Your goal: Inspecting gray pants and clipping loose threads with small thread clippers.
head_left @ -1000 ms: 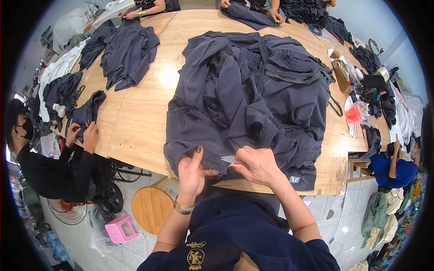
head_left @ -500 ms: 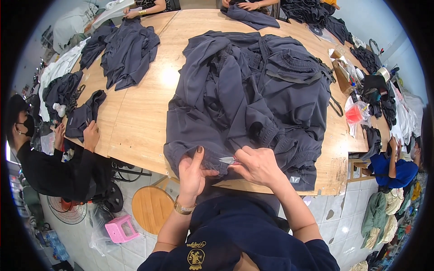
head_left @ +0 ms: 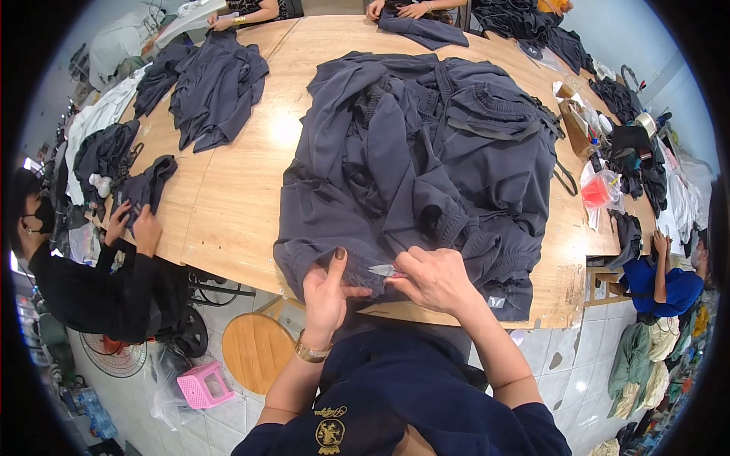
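A large heap of dark grey garments (head_left: 487,167), some with gathered elastic waistbands, covers the table in front of me. At its near left corner my left hand (head_left: 327,292) is closed on the edge of a grey garment (head_left: 319,258), thumb raised on top. Just right of it, my right hand (head_left: 433,279) grips small thread snips (head_left: 386,270) with pinkish-red handles. Their pale blades point left toward the held edge, and fine loose threads show there. Whether the blades touch the cloth I cannot tell.
Around the wooden table (head_left: 236,175) other people handle similar grey garments (head_left: 220,91). A round wooden stool (head_left: 258,353) and a pink plastic stool (head_left: 205,384) stand on the floor at my left. A red container in a clear bag (head_left: 601,190) sits on the right side.
My left hand has shifted very slightly to the right with the cloth edge; the snips stay nearly still. On the left, a co-worker's hands have moved over their garment.
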Available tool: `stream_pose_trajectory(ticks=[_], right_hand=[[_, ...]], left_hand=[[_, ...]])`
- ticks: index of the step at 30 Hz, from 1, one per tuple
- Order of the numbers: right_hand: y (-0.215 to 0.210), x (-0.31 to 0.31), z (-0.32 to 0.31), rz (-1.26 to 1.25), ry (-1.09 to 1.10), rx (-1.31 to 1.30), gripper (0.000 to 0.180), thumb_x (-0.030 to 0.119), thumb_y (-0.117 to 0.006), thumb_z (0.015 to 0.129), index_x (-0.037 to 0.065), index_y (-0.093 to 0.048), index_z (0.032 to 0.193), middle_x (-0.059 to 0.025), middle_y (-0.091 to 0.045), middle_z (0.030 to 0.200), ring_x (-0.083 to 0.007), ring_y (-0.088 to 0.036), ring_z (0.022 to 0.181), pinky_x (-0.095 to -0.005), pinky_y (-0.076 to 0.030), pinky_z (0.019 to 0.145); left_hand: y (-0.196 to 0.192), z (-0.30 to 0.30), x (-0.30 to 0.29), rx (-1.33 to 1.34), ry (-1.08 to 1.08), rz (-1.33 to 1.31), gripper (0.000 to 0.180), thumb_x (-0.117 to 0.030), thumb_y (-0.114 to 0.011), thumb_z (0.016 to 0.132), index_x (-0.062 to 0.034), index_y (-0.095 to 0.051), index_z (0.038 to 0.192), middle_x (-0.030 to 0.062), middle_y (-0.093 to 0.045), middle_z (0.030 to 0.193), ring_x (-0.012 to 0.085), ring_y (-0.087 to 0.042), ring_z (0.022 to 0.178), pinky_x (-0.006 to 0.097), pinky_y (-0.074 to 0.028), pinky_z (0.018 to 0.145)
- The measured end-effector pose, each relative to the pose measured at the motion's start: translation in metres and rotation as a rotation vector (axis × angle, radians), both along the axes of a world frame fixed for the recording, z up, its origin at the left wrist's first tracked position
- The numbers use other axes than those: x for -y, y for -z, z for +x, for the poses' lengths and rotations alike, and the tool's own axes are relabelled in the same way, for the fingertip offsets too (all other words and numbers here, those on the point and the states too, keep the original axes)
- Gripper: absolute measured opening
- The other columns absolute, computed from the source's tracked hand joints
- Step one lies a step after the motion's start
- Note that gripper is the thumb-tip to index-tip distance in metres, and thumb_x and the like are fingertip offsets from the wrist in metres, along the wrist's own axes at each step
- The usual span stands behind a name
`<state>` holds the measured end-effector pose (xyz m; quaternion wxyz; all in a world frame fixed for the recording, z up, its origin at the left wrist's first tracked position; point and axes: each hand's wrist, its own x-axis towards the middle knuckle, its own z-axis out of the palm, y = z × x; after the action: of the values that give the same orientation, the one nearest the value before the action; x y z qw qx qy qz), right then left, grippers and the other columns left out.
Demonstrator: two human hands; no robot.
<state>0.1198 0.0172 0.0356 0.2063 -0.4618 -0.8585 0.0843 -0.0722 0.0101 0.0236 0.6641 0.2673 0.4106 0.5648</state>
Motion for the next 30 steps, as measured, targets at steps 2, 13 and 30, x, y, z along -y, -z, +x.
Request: stream_pose_trajectory(ticks=[2, 13, 30], right_hand=[[0.0, 0.0, 0.001, 0.004, -0.002, 0.008, 0.031, 0.037, -0.065, 0.08, 0.009, -0.053, 0.077, -0.0052, -0.051, 0.066, -0.0239, -0.057, 0.053, -0.0335, -0.042, 0.047], [-0.001, 0.012, -0.02, -0.276, 0.187, -0.694, 0.024, 0.017, -0.068, 0.082, 0.002, -0.05, 0.088, -0.0071, -0.054, 0.064, -0.0167, -0.057, 0.053, -0.0279, -0.043, 0.05], [0.018, 0.036, -0.033, 0.125, -0.221, -0.369, 0.016, 0.012, -0.068, 0.069, 0.009, -0.057, 0.079, -0.001, -0.044, 0.057, -0.0194, -0.048, 0.046, -0.0302, -0.039, 0.046]], left_hand=[[0.0, 0.002, 0.001, -0.004, -0.008, 0.0, 0.03, -0.022, -0.053, 0.094, 0.0029, -0.047, 0.11, 0.0125, -0.061, 0.098, 0.0222, -0.067, 0.077, 0.03, -0.058, 0.053], [0.005, 0.001, -0.001, 0.071, 0.045, -0.087, 0.03, -0.025, -0.053, 0.095, -0.0005, -0.051, 0.111, 0.0101, -0.063, 0.101, 0.0201, -0.067, 0.081, 0.029, -0.058, 0.058], [0.012, 0.003, -0.001, 0.303, 0.093, -0.09, 0.027, -0.009, -0.053, 0.093, -0.0027, -0.043, 0.117, 0.0085, -0.057, 0.107, 0.0201, -0.061, 0.094, 0.04, -0.055, 0.082]])
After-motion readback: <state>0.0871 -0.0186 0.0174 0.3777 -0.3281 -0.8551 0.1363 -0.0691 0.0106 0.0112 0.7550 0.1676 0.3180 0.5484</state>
